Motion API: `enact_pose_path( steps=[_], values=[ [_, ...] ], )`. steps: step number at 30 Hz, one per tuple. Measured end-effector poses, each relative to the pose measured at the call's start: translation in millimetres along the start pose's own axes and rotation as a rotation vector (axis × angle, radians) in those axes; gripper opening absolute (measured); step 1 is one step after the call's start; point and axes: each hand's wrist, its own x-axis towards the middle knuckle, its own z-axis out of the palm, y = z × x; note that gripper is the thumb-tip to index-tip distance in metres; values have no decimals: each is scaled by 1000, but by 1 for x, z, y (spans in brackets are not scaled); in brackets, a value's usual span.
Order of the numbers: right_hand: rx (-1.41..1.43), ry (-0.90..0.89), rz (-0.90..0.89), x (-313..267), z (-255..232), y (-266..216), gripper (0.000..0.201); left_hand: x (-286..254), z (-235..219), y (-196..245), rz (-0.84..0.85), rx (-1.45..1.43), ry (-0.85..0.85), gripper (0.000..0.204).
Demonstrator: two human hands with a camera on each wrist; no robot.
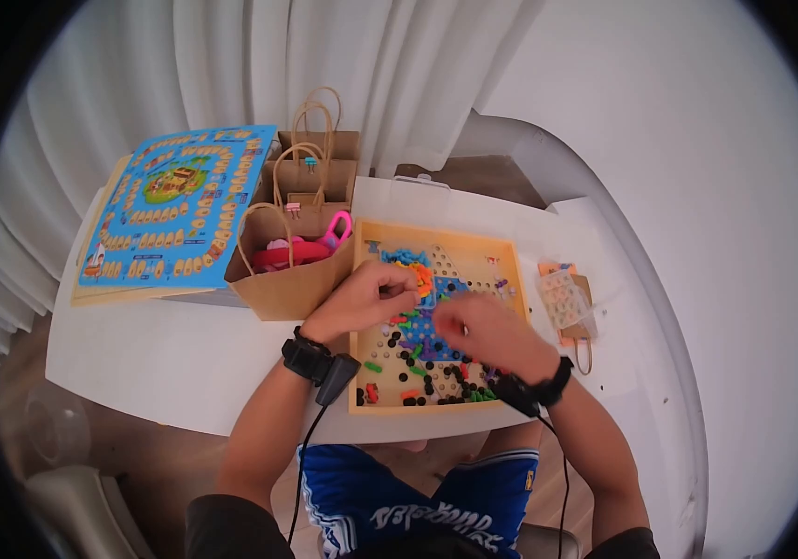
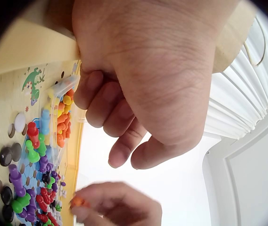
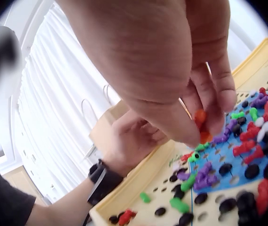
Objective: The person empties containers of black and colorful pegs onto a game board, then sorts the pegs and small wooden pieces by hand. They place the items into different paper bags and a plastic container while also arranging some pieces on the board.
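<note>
My right hand (image 1: pixel 488 335) is raised over a shallow wooden game tray (image 1: pixel 354 377). In the right wrist view its thumb and fingertips pinch a small orange pawn (image 3: pixel 200 117). My left hand (image 1: pixel 380 296) hovers over the tray's left side, its fingers loosely bent. A gap shows between its thumb and index finger, with no piece there in the left wrist view. Below it, a clear plastic box (image 2: pixel 53 101) contains orange and yellow pawns (image 2: pixel 64 123). Red, green and purple pawns (image 3: pixel 204 176) and black pieces (image 3: pixel 226 205) lie scattered over the tray and its blue patterned area (image 3: pixel 211 157).
Left of the tray stands a brown paper bag (image 1: pixel 292 293) with pink and red items inside; more bags are behind. A blue board game sheet (image 1: pixel 175 200) lies farther left. On the right is a clear package (image 1: pixel 564 303). The white table's front edge (image 1: pixel 185 424) is near my lap.
</note>
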Motion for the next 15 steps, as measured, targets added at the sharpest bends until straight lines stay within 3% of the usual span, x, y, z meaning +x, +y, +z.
enact_pose_path(
  steps=[2,3,5,6,8,9,11,15],
  values=[
    [207,261,20,22,-6,7,16,1,0,0,1,-26,-4,20],
    [210,264,20,26,-3,6,16,1,0,2,0,-22,-7,20],
    [181,538,-77,35,2,3,15,-2,-1,7,-16,-53,13,20],
    [184,534,-84,33,3,1,15,-3,-1,8,-18,-52,21,20],
    [159,298,-72,19,8,-4,15,-3,-3,8,-8,-77,2,20],
    [161,288,-77,13,12,-10,15,-3,-4,6,-12,-80,12,20],
    [96,20,-255,-2,21,-21,14,-1,-4,4,-6,-89,5,23],
    [62,-132,-250,-10,37,-36,12,-2,-2,13,-64,-46,52,27]
  ],
)
